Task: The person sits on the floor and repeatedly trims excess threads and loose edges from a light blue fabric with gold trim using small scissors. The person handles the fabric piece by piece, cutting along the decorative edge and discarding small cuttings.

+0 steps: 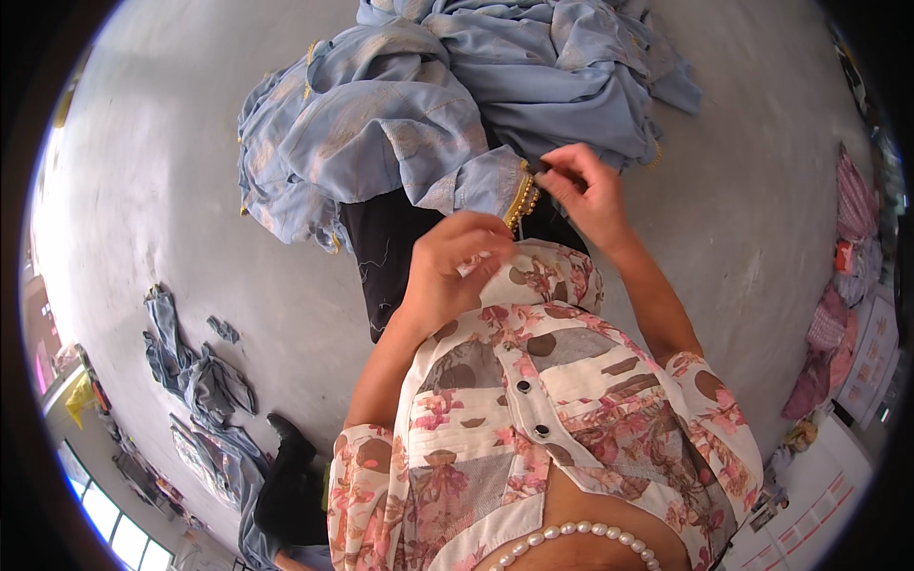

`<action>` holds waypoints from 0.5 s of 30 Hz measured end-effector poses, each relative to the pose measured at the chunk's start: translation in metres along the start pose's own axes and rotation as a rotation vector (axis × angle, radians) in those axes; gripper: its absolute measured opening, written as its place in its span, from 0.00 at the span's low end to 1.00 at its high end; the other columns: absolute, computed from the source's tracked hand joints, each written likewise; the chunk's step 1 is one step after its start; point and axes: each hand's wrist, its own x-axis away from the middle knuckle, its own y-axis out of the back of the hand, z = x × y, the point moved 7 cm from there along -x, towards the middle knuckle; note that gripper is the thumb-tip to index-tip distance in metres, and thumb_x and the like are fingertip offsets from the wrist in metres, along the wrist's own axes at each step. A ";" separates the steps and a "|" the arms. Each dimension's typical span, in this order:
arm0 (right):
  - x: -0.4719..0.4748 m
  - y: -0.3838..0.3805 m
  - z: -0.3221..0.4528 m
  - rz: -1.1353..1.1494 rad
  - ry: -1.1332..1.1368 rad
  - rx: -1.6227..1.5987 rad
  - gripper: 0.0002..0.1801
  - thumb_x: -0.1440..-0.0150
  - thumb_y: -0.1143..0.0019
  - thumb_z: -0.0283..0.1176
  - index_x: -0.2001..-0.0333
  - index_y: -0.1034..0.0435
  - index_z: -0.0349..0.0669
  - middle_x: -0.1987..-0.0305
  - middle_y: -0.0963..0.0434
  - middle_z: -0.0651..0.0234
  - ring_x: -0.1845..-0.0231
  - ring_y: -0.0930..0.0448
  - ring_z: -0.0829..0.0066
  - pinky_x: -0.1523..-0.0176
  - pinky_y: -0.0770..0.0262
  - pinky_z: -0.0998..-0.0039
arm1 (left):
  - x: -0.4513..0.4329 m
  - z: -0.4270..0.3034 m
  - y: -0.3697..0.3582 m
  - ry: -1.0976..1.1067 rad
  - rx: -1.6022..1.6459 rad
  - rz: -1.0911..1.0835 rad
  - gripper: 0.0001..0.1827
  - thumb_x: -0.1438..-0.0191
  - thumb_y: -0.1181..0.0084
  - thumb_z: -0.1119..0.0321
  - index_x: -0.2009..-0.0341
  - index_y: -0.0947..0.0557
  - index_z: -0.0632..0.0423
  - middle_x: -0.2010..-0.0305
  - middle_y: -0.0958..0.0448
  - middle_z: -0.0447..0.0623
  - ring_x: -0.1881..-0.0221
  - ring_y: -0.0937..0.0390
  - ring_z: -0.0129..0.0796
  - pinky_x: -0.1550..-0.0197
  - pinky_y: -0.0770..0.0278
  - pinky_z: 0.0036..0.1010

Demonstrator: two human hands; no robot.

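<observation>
Light blue cloth with woven patterns lies heaped in front of me, partly over my dark-trousered lap. One edge of it carries a gold beaded trim, which lies between my two hands. My left hand is blurred, its fingers curled by the lower end of the trim; whether anything is pinched there is not visible. Thumb and fingertips of my right hand come together just beside the upper end of the trim. Whether they hold a thread or the cloth edge cannot be made out.
Grey floor surrounds me. At lower left lie blue cloth pieces and a small scrap, beside another person's black-clad leg. Pink cloth bundles sit along the right edge. Loose threads cling to my dark trousers.
</observation>
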 end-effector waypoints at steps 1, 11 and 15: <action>0.002 0.008 -0.017 -0.093 -0.149 -0.225 0.12 0.46 0.40 0.32 0.63 0.32 0.37 0.73 0.24 0.70 0.73 0.24 0.81 0.71 0.30 0.78 | -0.001 -0.010 -0.007 -0.062 0.055 0.125 0.06 0.54 0.39 0.77 0.68 0.18 0.58 0.64 0.22 0.48 0.69 0.26 0.30 0.67 0.30 0.23; 0.040 -0.030 -0.102 -0.051 -0.697 -0.683 0.20 0.44 0.42 0.41 0.57 0.35 0.38 0.62 0.25 0.69 0.80 0.31 0.88 0.86 0.49 0.86 | -0.045 0.023 -0.024 -0.195 -0.718 -0.181 0.15 0.62 0.36 0.73 0.65 0.20 0.55 0.69 0.22 0.50 0.70 0.25 0.40 0.67 0.28 0.29; 0.035 -0.047 -0.087 -0.067 -0.695 -0.874 0.20 0.45 0.41 0.39 0.57 0.35 0.36 0.64 0.27 0.68 0.78 0.26 0.84 0.85 0.49 0.87 | -0.017 0.072 0.008 0.352 0.095 -0.369 0.07 0.53 0.42 0.82 0.68 0.24 0.59 0.68 0.24 0.43 0.70 0.28 0.23 0.70 0.30 0.17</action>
